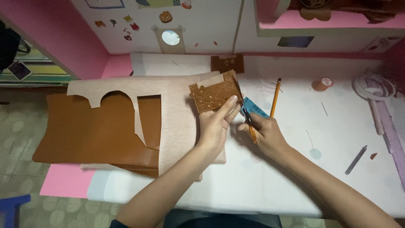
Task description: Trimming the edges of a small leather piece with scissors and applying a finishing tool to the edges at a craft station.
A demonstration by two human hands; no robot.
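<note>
Desk, white work surface (295, 177), big brown leather sheet (84, 131) lying at left edge. Left hand (215, 126) pinches small brown stamped leather piece (215, 96), raised just above desk centre. Right hand (263, 133) closed round orange-handled scissors (249, 122), blades at piece's right edge. Tip imo: short snips, turn the piece not the scissors. Piece shiny, pattern embossed.

A pink wall (80, 38) rose beside a white panel (198, 25) dotted with stickers; pale tiled floor (17, 122) lay below the white table (295, 177).
</note>
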